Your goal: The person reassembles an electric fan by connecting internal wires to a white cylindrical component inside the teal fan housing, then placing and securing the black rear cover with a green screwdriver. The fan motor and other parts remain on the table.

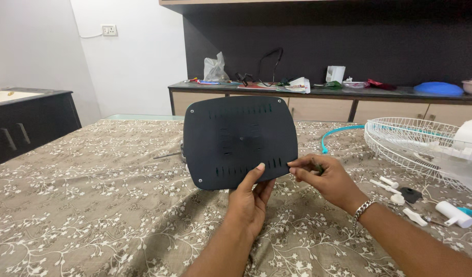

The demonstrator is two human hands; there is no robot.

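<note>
A black plastic panel (240,139) with rounded corners and rows of vent slots stands upright over the bed. My left hand (249,201) holds its lower edge, thumb pressed on the front face. My right hand (323,177) pinches the panel's lower right corner with thumb and forefinger; a small dark item sits between its fingers, too small to make out. A metal bracelet (363,209) circles my right wrist.
A brown floral bedspread (102,205) covers the surface. At right lie a white wire fan grille (410,143), a teal ring (338,134), and several white plastic parts (454,214). A cluttered dark counter (323,91) runs behind. A dark cabinet (25,123) stands left.
</note>
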